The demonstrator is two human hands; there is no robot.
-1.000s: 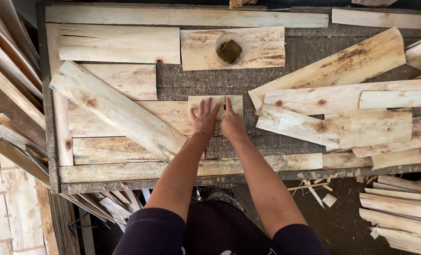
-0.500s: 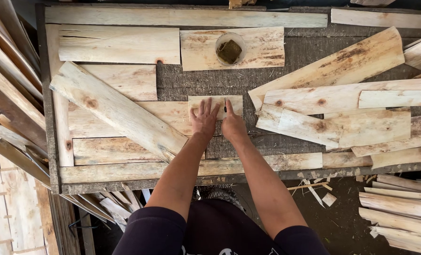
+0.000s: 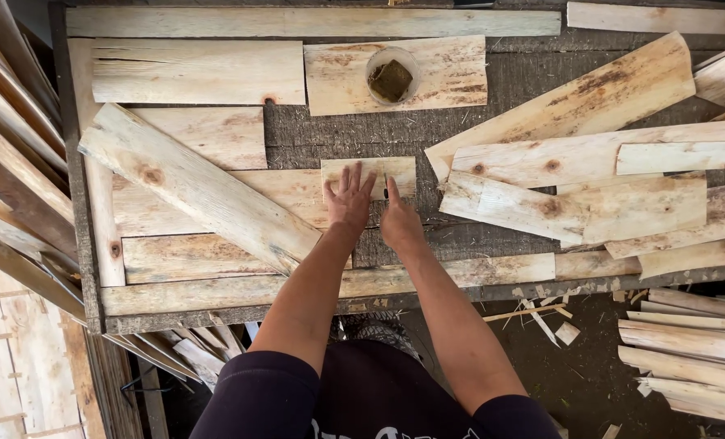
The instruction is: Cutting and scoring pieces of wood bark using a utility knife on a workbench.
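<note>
A small pale rectangular wood piece (image 3: 395,170) lies flat on the worktable (image 3: 492,89), against the right end of a longer plank (image 3: 216,207). My left hand (image 3: 348,200) lies flat with fingers spread on the small piece's left part. My right hand (image 3: 400,221) rests beside it, fingers stretched so the tips touch the piece's lower edge. Neither hand grips anything.
Pale planks are laid in rows on the left; one long board (image 3: 195,189) lies slanted across them. A pile of loose boards (image 3: 590,175) fills the right. A round cup (image 3: 391,77) sits on a plank at the back. Offcuts (image 3: 687,341) lie below right.
Both hands have slid slightly away from me along the small wood piece; my left fingers are spread wider on it. Nothing else has moved.
</note>
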